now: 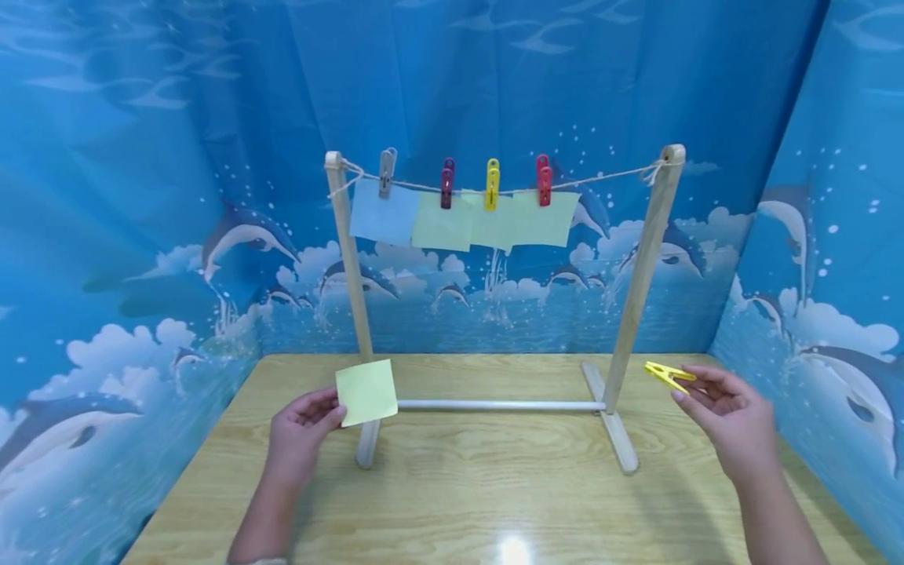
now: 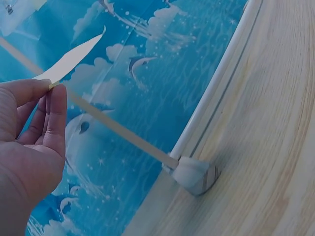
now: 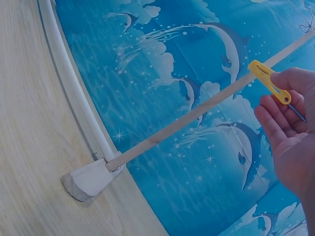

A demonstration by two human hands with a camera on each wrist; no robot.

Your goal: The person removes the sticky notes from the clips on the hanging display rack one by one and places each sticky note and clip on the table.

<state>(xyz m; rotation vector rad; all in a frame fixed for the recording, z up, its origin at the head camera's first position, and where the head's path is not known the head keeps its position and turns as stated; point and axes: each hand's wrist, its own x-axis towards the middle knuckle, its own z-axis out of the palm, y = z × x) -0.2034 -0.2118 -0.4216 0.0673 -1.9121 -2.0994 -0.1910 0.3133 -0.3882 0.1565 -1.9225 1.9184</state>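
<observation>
My left hand [image 1: 300, 431] pinches a yellow-green sticky note [image 1: 367, 393] by its edge, in front of the foot of the rack's left post. Seen nearly edge-on in the left wrist view, the sticky note [image 2: 74, 60] curls a little at its far end. On the right, my right hand [image 1: 734, 424] holds a yellow clothespin [image 1: 667, 376] between thumb and fingers, beside the right post. Across the rack runs a string [image 1: 607, 177]. A blue note [image 1: 384, 213] and several yellow-green notes [image 1: 441, 224] hang from it under grey, dark red, yellow and red clothespins [image 1: 544, 180].
The wooden rack has a left post [image 1: 353, 267], a right post [image 1: 643, 275] and a white crossbar [image 1: 494, 406] low between them. It stands on a wood-grain table [image 1: 452, 494]. Blue dolphin-print curtains [image 1: 452, 86] enclose the back and sides.
</observation>
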